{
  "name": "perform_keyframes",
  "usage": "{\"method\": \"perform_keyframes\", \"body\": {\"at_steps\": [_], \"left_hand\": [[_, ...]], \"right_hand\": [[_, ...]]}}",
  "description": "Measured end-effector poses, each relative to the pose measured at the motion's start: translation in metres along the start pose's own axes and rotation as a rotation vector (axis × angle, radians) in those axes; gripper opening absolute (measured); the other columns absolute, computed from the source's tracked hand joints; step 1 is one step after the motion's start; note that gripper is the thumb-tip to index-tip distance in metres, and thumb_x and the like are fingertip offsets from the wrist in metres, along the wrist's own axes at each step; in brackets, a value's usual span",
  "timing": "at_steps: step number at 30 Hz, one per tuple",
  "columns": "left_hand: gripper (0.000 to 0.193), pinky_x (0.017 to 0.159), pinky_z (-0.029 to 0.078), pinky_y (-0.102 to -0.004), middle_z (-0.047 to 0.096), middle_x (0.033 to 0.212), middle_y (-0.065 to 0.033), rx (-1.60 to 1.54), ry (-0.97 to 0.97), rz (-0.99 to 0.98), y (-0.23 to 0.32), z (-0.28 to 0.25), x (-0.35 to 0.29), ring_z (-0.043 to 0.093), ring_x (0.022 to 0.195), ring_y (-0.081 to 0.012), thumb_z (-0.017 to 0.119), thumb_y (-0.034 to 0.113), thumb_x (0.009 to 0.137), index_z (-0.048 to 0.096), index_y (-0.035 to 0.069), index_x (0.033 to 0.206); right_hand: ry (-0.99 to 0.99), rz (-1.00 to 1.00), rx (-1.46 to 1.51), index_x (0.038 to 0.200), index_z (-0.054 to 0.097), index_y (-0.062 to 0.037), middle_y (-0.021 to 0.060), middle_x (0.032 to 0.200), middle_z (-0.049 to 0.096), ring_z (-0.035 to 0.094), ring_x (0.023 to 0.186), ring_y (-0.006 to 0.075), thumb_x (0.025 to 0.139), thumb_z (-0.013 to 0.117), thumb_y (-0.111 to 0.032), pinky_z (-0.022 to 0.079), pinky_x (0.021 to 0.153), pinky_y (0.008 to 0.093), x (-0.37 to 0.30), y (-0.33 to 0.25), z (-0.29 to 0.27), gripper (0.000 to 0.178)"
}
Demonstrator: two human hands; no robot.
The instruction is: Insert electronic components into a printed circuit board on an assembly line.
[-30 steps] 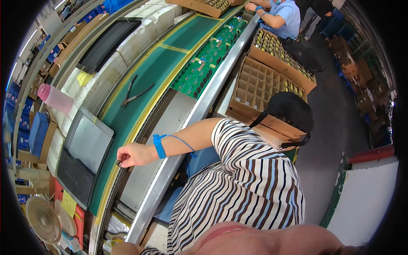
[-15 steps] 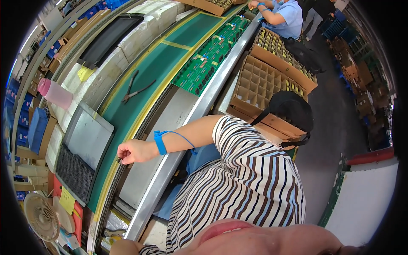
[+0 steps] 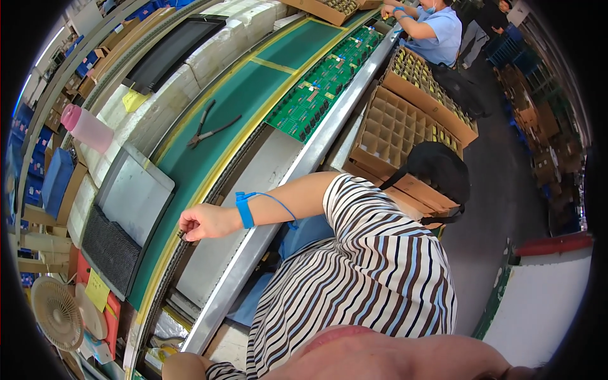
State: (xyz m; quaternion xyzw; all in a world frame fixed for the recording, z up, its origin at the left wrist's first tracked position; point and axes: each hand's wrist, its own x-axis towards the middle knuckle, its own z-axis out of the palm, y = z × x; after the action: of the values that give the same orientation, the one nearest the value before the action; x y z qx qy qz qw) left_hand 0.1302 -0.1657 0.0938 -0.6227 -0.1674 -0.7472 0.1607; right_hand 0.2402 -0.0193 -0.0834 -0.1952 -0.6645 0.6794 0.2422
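My right hand (image 3: 208,221) is over the yellow-edged rim of the green conveyor belt (image 3: 201,170), thumb and fingers pinched together. A small dark bit shows at the fingertips; I cannot make out what it is. Around that wrist runs a blue wrist strap (image 3: 244,210) with a cord. Of my left arm (image 3: 183,366) only a part shows at the lower edge; its hand is out of the picture. Farther along the belt lie pliers (image 3: 206,130) with their dark handles spread. Green circuit boards (image 3: 311,96) with many components stand in a row beyond my right forearm.
Beside the belt sits a grey tray (image 3: 138,190) with black mesh. A pink bottle (image 3: 87,128), a black panel (image 3: 174,54) and a fan (image 3: 57,313) are past it. Divided cardboard boxes (image 3: 386,130) stand by the metal rail (image 3: 278,201); a co-worker (image 3: 430,31) sits farther along.
The whole view has shifted slightly to the right. My right hand stays pinched at the belt's edge, its fingers turned a little. The co-worker's head shows more.
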Motion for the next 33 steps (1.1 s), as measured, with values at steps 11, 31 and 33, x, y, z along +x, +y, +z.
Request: {"method": "perform_keyframes", "body": {"at_steps": [11, 31, 33], "left_hand": [[0.072, 0.103, 0.022, -0.0479, 0.021, 0.141, -0.0189, 0.177, 0.117, -0.249, 0.001, -0.019, -0.027, 0.028, 0.127, -0.0329, 0.035, 0.054, 0.086, 0.013, 0.013, 0.140], [0.062, 0.099, 0.026, -0.0478, 0.030, 0.136, -0.0239, 0.988, -0.632, -0.064, -0.071, -0.080, -0.124, 0.033, 0.123, -0.0385, 0.031, 0.046, 0.092, 0.024, 0.004, 0.136], [0.061, 0.099, 0.026, -0.0475, 0.030, 0.136, -0.0236, 0.998, -0.619, -0.079, -0.070, -0.083, -0.126, 0.033, 0.123, -0.0383, 0.031, 0.046, 0.092, 0.024, 0.004, 0.136]], "right_hand": [[-0.025, -0.021, 0.030, 0.089, 0.054, 0.0000, 0.0046, 0.079, 0.058, 0.055, 0.073, 0.0099, 0.079, 0.063, -0.010, 0.046, 0.066, 0.0244, 0.000, 0.003, 0.004, 0.017], [-0.034, 0.026, 0.104, 0.088, 0.054, -0.0006, 0.0031, 0.078, 0.058, 0.054, 0.071, 0.0083, 0.077, 0.064, -0.009, 0.046, 0.064, 0.0232, 0.002, 0.011, 0.002, 0.017], [-0.032, 0.041, 0.069, 0.088, 0.054, -0.0001, 0.0033, 0.078, 0.058, 0.053, 0.070, 0.0084, 0.077, 0.064, -0.010, 0.046, 0.063, 0.0235, 0.000, 0.007, 0.003, 0.018]]}}
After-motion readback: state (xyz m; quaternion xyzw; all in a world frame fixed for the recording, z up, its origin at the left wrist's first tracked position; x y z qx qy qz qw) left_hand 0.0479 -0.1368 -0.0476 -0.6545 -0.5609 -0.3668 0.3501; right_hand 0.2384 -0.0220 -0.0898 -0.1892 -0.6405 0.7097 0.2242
